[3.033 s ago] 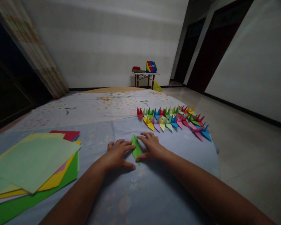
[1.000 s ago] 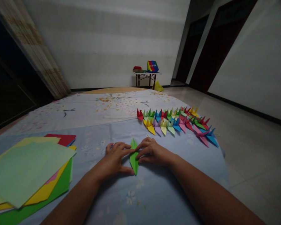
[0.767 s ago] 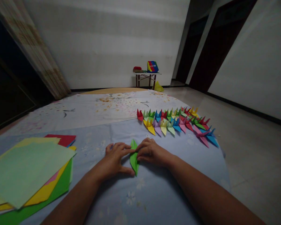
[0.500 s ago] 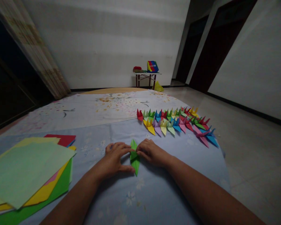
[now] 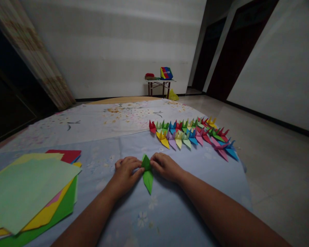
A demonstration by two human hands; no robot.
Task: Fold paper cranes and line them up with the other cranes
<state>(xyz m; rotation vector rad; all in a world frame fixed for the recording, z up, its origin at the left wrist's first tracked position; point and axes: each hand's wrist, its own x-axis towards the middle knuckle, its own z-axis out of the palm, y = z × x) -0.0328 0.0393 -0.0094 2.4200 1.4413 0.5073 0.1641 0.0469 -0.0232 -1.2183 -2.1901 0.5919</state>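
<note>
A green folded paper [image 5: 147, 178], long and pointed at its near end, lies on the blue cloth in front of me. Its upper part is a raised, darker green flap between my hands. My left hand [image 5: 128, 173] pinches the paper's left edge between thumb and forefinger. From the other side, my right hand [image 5: 165, 166] has its fingers curled and closed at the right edge of the flap. The tips of the right fingers are partly hidden against the paper.
Sheets of coloured paper [image 5: 28, 192] are piled at the left. Several folded paper cranes [image 5: 179, 137] stand in rows at the right of the round table. The floral tablecloth [image 5: 92, 120] covers its far half. A small table [image 5: 161, 81] with a colourful bag stands by the wall.
The flap of the green paper now stands more raised and opened. My left thumb has moved up from the near end to pinch the left edge. The view has shifted slightly.
</note>
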